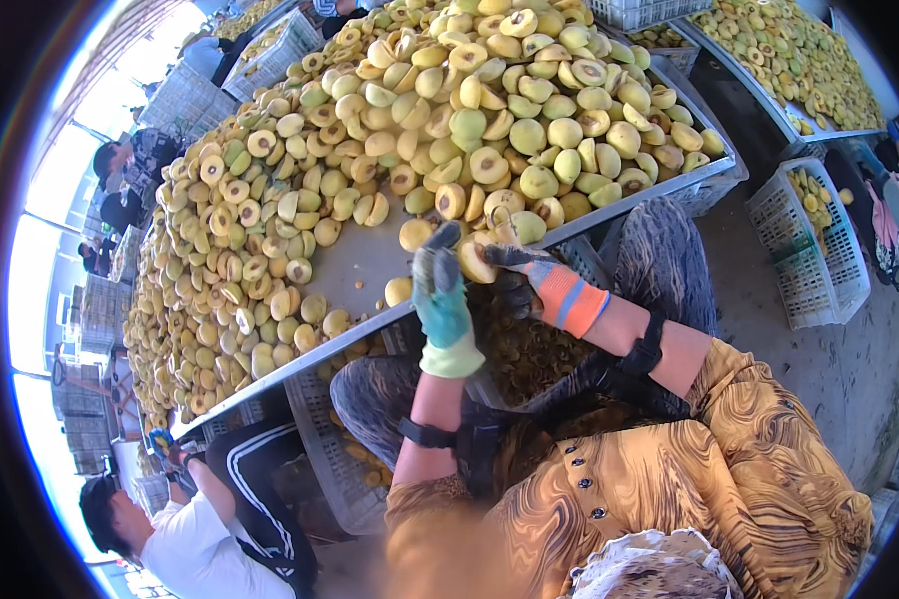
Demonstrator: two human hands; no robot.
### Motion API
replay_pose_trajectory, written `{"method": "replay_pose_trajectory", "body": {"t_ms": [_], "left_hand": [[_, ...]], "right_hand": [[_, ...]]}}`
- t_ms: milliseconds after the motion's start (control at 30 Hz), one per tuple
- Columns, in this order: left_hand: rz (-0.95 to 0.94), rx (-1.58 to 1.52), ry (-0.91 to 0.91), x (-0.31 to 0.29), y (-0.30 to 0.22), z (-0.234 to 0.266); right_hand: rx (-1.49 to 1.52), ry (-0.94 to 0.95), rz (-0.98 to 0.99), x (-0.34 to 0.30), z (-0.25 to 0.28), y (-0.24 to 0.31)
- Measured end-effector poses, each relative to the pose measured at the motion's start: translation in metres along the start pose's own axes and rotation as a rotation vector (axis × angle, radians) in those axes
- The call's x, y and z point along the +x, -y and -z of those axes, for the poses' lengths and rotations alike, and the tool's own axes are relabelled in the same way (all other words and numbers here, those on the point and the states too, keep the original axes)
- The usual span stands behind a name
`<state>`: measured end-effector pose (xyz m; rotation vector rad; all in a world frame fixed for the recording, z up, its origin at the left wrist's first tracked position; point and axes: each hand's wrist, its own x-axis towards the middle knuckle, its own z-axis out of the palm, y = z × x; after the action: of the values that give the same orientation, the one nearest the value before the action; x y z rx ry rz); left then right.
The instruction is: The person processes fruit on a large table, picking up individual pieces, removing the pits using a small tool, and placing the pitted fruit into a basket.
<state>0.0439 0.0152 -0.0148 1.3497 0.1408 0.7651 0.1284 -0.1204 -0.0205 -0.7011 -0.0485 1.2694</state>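
A yellow peach half is between my hands at the near edge of the metal table. My left hand, in a teal glove with grey fingers, is closed at the left side of this half. In an orange and grey glove, my right hand has its fingers bent, the front ones against the fruit's right side. Whatever else the right fingers grip is hidden. A narrow pale piece shows just above them; I cannot tell what it is. Whole and halved peaches heap up beyond my hands, several with brown centres.
Below my hands, between my knees, lies a container of dark brown bits. A plastic crate stands under the table to the left, a white crate on the floor at right. A co-worker sits at lower left. Another fruit-covered table is at far right.
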Motion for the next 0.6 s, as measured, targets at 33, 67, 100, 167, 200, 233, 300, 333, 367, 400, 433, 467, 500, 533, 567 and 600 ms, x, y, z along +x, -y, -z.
{"method": "replay_pose_trajectory", "body": {"t_ms": [33, 67, 100, 167, 200, 233, 300, 333, 367, 400, 433, 467, 500, 533, 567, 600], "left_hand": [[0.084, -0.05, -0.092, -0.01, -0.009, -0.022], [-0.042, 0.178, -0.029, -0.013, -0.022, -0.029], [0.058, 0.029, -0.077, -0.017, -0.018, -0.032], [0.116, -0.129, -0.2, -0.016, 0.004, -0.019], [0.073, -0.135, -0.275, -0.006, 0.018, -0.007], [0.103, -0.188, -0.284, -0.001, 0.015, -0.009], [0.085, -0.192, -0.273, 0.002, 0.011, -0.004], [0.061, -0.201, -0.26, 0.004, 0.009, -0.002], [0.092, -0.183, -0.263, 0.004, 0.006, 0.0], [0.094, -0.184, -0.26, 0.004, 0.002, -0.004], [0.088, -0.097, -0.274, 0.004, -0.003, -0.01], [0.082, -0.01, -0.288, 0.003, -0.005, -0.013], [0.083, -0.008, -0.288, 0.002, -0.003, -0.012], [0.07, 0.004, -0.306, 0.001, 0.0, -0.01], [0.058, 0.015, -0.323, 0.0, 0.002, -0.009], [0.06, 0.015, -0.324, 0.0, 0.001, -0.01]], "right_hand": [[0.079, 0.003, -0.034, 0.003, -0.004, -0.004], [0.129, -0.084, -0.021, 0.003, -0.013, -0.009], [0.047, -0.081, -0.04, -0.002, -0.02, -0.009], [-0.031, -0.077, -0.063, 0.003, -0.016, -0.017], [-0.436, -0.1, 0.34, 0.022, 0.002, -0.028], [-0.838, -0.125, 0.745, 0.031, 0.007, -0.03], [-1.038, -0.139, 0.649, 0.031, 0.021, -0.027], [-1.242, -0.152, 0.55, 0.024, 0.012, -0.018], [-1.496, -0.185, 0.464, 0.012, 0.004, -0.008], [-1.494, -0.189, 0.464, 0.011, 0.006, -0.009], [-1.444, -0.177, 0.511, 0.011, 0.009, -0.013], [-1.392, -0.164, 0.557, 0.011, 0.012, -0.016], [-1.39, -0.163, 0.556, 0.013, 0.013, -0.018], [-1.309, -0.147, 0.505, 0.015, 0.015, -0.021], [-1.227, -0.131, 0.455, 0.016, 0.016, -0.024], [-1.226, -0.131, 0.452, 0.015, 0.014, -0.023]]}}
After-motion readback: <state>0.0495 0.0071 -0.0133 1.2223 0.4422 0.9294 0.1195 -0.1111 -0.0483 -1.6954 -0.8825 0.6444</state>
